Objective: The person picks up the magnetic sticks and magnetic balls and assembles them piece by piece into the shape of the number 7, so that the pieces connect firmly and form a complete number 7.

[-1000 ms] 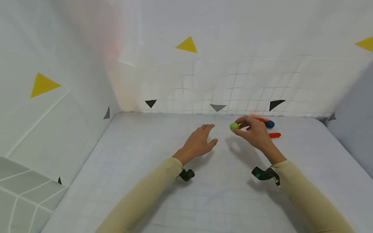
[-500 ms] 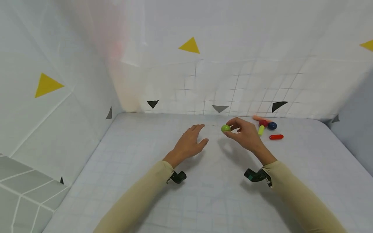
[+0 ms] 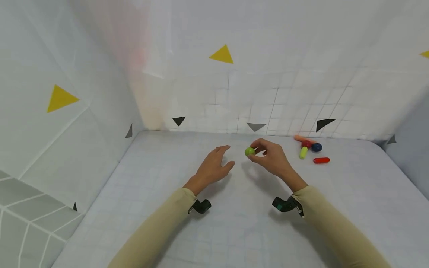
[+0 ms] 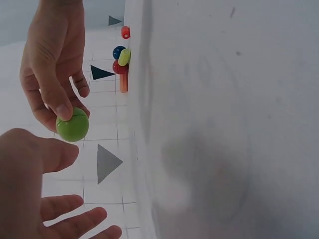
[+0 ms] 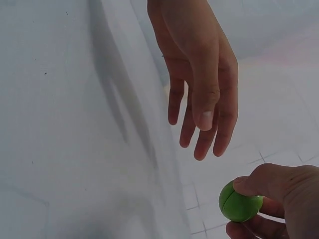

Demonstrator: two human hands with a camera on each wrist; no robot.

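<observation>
A round green ball (image 3: 249, 151) with a thin seam line is pinched between the thumb and fingers of my right hand (image 3: 272, 158), held above the white table. In the right wrist view the seam on the green ball (image 5: 240, 203) shows beside the thumb. My left hand (image 3: 212, 166) hovers to the left of the ball, fingers extended and thumb apart, with nothing in it. The left wrist view has the ball (image 4: 73, 125) close to the left thumb, with a small gap between them.
Right of my right hand lie a red ball (image 3: 306, 144), a dark blue ball (image 3: 316, 147), a yellow-green piece (image 3: 303, 152), an orange stick (image 3: 301, 138) and a red cylinder (image 3: 321, 160). A white wall (image 3: 194, 93) rises behind the table.
My right hand has carried the green ball leftward, away from the group of coloured pieces, which is now uncovered. My left hand has shifted slightly left in the view.
</observation>
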